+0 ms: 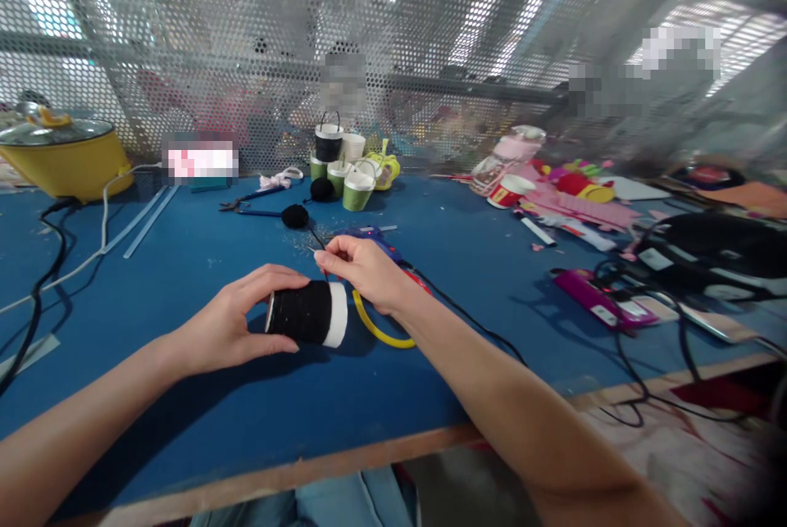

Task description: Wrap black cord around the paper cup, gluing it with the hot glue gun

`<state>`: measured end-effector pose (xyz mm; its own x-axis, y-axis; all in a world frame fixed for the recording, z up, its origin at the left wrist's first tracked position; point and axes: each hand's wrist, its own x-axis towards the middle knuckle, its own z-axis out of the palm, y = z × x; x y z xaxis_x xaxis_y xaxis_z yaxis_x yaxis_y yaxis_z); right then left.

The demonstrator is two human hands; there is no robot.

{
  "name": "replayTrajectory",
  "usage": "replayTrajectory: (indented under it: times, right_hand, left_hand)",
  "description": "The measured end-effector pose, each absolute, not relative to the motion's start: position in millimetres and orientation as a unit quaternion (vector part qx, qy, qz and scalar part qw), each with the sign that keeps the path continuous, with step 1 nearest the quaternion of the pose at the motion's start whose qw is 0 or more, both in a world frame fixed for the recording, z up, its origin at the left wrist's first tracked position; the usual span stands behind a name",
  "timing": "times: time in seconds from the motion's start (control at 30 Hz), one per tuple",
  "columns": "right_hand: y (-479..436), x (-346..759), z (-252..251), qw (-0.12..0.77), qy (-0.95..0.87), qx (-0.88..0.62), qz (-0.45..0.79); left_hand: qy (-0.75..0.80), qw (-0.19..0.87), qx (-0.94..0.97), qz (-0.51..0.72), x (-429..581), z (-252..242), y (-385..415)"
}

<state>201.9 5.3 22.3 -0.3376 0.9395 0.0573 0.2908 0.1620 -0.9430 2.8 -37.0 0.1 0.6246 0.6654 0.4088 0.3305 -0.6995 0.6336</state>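
My left hand is wrapped round a paper cup lying on its side, its white rim facing right. Black yarn covers most of the cup's wall. Just above the rim, my right hand is closed in a pinch on the yarn strand, which runs from a small black yarn ball towards the cup. A thin pale tip shows by the fingertips, too small to name. Partly hidden behind my right hand is a blue tool with a cord, perhaps a glue gun. A yellow curved strip lies under my right wrist.
Pliers, another black yarn ball and several small decorated cups stand or lie at the back. A yellow pot is far left. On the right are a purple power strip, cables, a pink bottle and a black bag.
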Motion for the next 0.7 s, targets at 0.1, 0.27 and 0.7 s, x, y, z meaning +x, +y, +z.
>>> replayTrajectory:
  times: [0.1,0.27,0.7]
  right_hand:
    - [4.5,202.0,23.5,0.346,-0.676,-0.456,0.463]
    - [3.5,202.5,25.5,0.341,-0.676,-0.463,0.46]
    - [2.3,203.3,26.3,0.322,-0.686,-0.467,0.455]
  left_hand:
    - [0.287,0.231,0.871,0.326,2.9,0.9,-36.9]
    - [0.284,0.204,0.875,0.334,2.7,0.7,-36.4]
    - [0.285,0.184,0.882,0.327,3.6,1.8,-38.2]
